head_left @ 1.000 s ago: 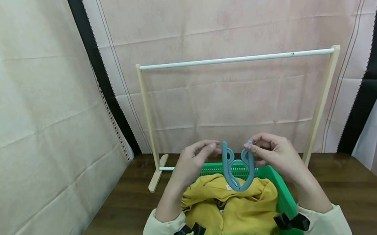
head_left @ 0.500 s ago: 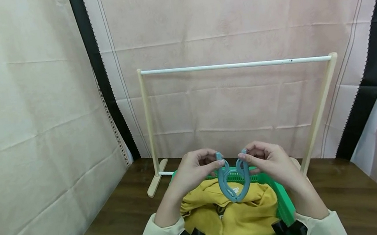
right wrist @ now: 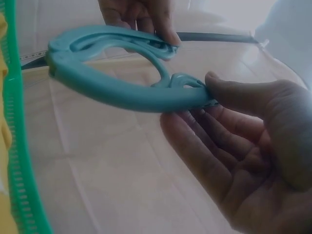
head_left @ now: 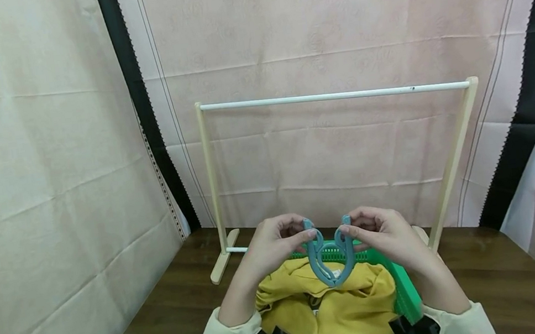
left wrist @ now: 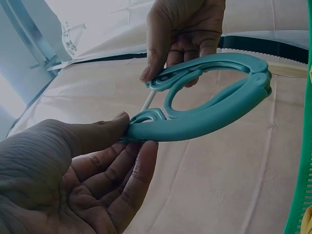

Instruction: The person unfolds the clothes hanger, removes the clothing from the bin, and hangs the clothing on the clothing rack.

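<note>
A blue-green folding clothes hanger [head_left: 333,278], bent into a U shape, is held up between both hands over the basket. My left hand [head_left: 277,242] pinches the tip of its left arm between thumb and fingers. On the other side, my right hand [head_left: 380,231] pinches the right arm's tip the same way. The left wrist view shows the hanger [left wrist: 209,119] with its hinge end pointing away from the near hand. Beneath it, a yellow garment [head_left: 350,313] lies folded in a green basket [head_left: 405,289].
Behind the basket stands a rack with a white top rail [head_left: 334,95] and pale wooden posts [head_left: 455,166]. All of it is on a dark brown wooden table [head_left: 166,324]. Light fabric walls [head_left: 59,187] enclose the table's back and sides.
The left hand, apart from the hanger at first, has taken hold of its left arm. The hanger and both hands sit slightly lower and further left in the head view.
</note>
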`<act>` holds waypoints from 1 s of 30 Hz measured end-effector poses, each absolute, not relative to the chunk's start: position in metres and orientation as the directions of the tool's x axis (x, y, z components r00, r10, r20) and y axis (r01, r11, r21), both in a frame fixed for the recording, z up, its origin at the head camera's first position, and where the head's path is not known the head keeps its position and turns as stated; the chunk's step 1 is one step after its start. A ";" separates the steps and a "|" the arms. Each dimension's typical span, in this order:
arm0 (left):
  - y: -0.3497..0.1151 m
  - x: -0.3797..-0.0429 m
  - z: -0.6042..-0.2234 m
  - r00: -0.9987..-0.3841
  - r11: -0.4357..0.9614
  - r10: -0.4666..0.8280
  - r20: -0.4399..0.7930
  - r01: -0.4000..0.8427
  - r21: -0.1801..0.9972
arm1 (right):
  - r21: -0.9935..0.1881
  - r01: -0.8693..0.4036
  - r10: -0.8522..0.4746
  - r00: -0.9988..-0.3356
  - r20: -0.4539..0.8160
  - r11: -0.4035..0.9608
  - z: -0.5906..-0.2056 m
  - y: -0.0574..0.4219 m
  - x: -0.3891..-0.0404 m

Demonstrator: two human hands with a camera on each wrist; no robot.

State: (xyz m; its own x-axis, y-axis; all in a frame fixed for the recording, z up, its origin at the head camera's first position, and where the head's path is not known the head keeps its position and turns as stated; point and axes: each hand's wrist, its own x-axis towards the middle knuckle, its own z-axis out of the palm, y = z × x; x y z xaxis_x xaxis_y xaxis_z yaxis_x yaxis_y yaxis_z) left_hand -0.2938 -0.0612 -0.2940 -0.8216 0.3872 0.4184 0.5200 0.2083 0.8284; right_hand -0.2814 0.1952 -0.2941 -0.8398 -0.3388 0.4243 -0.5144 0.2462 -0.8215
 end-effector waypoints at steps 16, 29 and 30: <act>-0.075 -0.294 -0.288 -0.839 0.129 0.353 0.414 0.482 0.867 | -0.800 -0.548 -0.353 -0.819 0.452 0.246 -0.287 0.210 -0.278; -0.085 -0.294 -0.289 -0.847 0.095 0.360 0.392 0.451 0.887 | -0.800 -0.557 -0.317 -0.817 0.481 0.222 -0.286 0.221 -0.276; -0.085 -0.294 -0.289 -0.844 0.097 0.364 0.395 0.456 0.884 | -0.798 -0.559 -0.311 -0.817 0.485 0.225 -0.286 0.221 -0.276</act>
State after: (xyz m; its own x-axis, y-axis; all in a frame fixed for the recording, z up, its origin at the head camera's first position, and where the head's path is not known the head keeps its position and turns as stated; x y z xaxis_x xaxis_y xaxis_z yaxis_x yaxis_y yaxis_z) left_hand -0.2943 -0.0854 -0.2890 -0.8435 0.3638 0.3952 0.4563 0.0973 0.8845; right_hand -0.2756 0.2210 -0.2863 -0.8173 -0.3111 0.4850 -0.5592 0.2247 -0.7980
